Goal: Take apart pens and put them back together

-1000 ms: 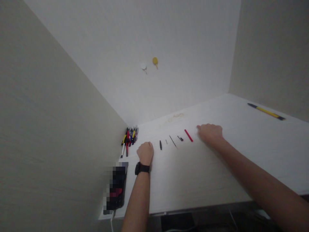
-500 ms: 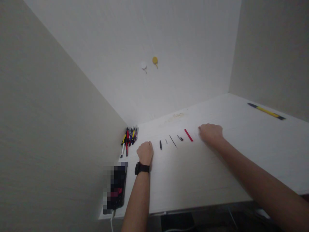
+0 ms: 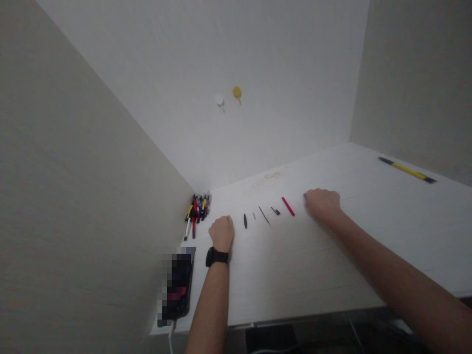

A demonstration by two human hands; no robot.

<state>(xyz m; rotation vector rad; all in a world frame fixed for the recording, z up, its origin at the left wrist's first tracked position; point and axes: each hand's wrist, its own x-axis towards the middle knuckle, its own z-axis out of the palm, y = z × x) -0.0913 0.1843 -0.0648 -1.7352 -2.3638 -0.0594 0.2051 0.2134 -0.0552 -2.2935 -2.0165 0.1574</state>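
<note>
1 slim, straight red piece point(image 3: 288, 206)

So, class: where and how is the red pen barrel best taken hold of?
Probably pinch the red pen barrel across its middle, right hand coming from above: it lies flat, long and slim, with white tabletop showing along both sides, and that hand is nearest.

White tabletop point(image 3: 295, 275): red tube point(image 3: 288, 206), black pieces point(image 3: 245, 221), pen pile point(image 3: 195, 210).

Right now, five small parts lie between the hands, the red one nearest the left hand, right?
Not quite: the head view shows the red part nearest the right hand. Five small parts do lie between that hand and the left hand.
</note>
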